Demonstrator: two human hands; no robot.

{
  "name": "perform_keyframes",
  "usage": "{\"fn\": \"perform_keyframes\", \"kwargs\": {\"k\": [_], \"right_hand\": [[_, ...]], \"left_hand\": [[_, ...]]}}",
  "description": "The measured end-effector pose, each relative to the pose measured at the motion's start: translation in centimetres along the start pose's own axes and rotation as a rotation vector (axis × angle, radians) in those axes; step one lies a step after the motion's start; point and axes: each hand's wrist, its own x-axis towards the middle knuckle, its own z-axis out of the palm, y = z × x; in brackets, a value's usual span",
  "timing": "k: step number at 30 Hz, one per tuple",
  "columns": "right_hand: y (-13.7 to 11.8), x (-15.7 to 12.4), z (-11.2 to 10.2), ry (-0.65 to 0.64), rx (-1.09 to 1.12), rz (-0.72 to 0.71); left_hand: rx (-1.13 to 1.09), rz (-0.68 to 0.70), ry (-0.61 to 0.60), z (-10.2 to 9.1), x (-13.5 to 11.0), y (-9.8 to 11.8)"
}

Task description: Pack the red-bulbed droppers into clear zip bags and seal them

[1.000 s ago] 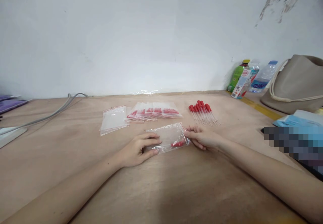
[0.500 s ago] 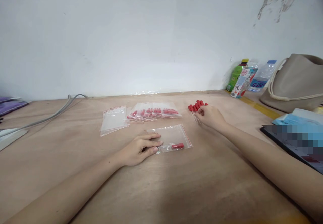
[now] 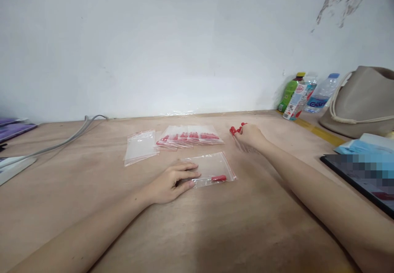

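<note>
- Two hands are over the bench (image 3: pixel 92 162).
- Left hand (image 3: pixel 172 180) lies unclenched, fingertips pressing the zip bag (image 3: pixel 212 167), which has one red-capped dropper (image 3: pixel 218 178) inside.
- Right hand (image 3: pixel 250 135), at the bag's 1 o'clock, curls over the dropper pile (image 3: pixel 235 130); grip unclear.

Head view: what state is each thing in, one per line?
Bag, lying flat, one dropper inside.
Loose droppers, piled, mostly covered.
Left hand, pinching the bag's edge.
Right hand, on the loose droppers, grip hidden.
Filled bags, overlapped in a row.
Empty bags, stacked flat.
</note>
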Motion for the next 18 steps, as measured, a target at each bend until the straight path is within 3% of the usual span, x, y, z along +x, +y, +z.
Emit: {"fn": "perform_keyframes", "kwargs": {"k": [3,6,10,18], "right_hand": [[0.4,-1.1,-1.3,0.037,0.166,-0.021],[0.5,-3.1,-1.7,0.043,0.570,-0.039],[-0.4,-6.4,-0.5,-0.062,1.087,-0.006],[-1.6,-8.5,2.5,-0.079,1.405,0.178]], "left_hand": [[0.003,0.008,0.000,-0.1,0.0,0.1],[-0.002,0.013,0.007,-0.1,0.1,0.1],[0.000,0.023,0.017,0.0,0.1,0.0],[0.023,0.041,0.031,-0.1,0.1,0.1]]}}
